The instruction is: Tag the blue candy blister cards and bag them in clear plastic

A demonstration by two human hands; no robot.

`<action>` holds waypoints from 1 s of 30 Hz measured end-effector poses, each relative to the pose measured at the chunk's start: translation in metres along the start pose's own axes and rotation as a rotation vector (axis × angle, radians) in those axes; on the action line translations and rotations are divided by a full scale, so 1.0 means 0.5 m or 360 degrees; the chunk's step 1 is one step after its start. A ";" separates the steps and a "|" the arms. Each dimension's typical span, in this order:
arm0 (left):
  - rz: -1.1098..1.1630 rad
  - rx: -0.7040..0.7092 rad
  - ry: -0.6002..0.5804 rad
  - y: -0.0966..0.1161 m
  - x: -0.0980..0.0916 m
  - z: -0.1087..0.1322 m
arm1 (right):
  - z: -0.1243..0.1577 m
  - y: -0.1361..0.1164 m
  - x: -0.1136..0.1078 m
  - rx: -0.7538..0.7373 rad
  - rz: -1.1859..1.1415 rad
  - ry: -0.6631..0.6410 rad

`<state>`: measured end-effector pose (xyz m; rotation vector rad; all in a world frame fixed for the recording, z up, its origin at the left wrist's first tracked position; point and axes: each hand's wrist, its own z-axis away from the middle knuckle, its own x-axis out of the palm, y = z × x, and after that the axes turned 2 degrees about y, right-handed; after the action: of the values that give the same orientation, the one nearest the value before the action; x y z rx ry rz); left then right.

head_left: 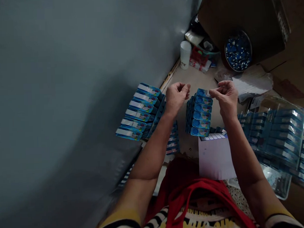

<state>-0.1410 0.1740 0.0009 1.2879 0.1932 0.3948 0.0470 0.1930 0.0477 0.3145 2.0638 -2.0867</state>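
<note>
A stack of blue printed packs (201, 117) stands on the table between my hands, each front bearing a round blue spot. At the top pack, my right hand (226, 96) is closed in a pinch on a small pale strip (207, 92) that lies against the pack's face. My left hand (176, 96) is closed to the left of the stack, thumb against fingers; anything inside it is hidden. Beyond my left wrist, a fanned row of blue packs (137, 111) carries white strips on its fronts. More packs (173, 143) show under my left forearm.
A grey wall (65, 63) borders the left. A white cup (185, 55), a round tub of blue shiny pieces (238, 51) and a large box (243, 11) stand at the back. Clear-wrapped packs (282, 132) fill the right. A white sheet (215, 158) is near my body.
</note>
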 end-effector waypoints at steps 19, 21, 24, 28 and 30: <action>-0.0047 -0.0118 -0.0044 -0.010 0.036 -0.022 | -0.041 0.066 0.029 0.0006 0.0515 0.0237; -0.0045 -0.0145 -0.0035 -0.020 0.035 -0.027 | -0.043 0.070 0.030 0.0013 0.0536 0.0212; -0.0004 -0.0184 -0.0025 -0.032 0.032 -0.033 | -0.045 0.076 0.031 -0.0018 0.0543 0.0169; 0.0038 -0.0215 -0.0032 -0.036 0.031 -0.041 | -0.051 0.086 0.035 -0.0027 0.0563 0.0148; 0.0046 -0.0242 -0.0061 -0.036 0.031 -0.044 | -0.051 0.085 0.039 -0.0015 0.0604 0.0134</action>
<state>-0.1311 0.1956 -0.0211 1.1488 0.1103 0.4015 0.0405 0.2183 0.0010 0.7397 1.8761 -1.8621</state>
